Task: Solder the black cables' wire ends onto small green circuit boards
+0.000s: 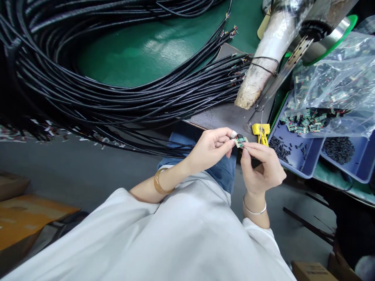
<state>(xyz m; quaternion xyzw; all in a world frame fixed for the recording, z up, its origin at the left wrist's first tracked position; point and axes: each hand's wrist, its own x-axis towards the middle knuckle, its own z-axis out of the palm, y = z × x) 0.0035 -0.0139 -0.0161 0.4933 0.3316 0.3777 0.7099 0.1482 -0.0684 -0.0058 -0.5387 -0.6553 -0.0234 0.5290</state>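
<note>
Between my two hands is a small green circuit board (240, 141) with pale contacts along its ends. My left hand (212, 146) pinches it at its left end, and one fingertip has a white wrap. A small black piece shows just behind the board. At the board's right end, my right hand (260, 164) is closed in a pinch, with a thin dark strand by its fingertips. Close by, a yellow holder (261, 132) stands on the dark work plate (216, 115). Above it, the thin tip of a soldering iron (271, 88) points down.
A large bundle of black cables (125, 93) with stripped ends covers the left and back. A whitish fume pipe (258, 74) hangs over the plate. To the right are a blue tray (312, 160), another tray (363, 166) of black pieces, and a plastic bag (336, 78) of boards.
</note>
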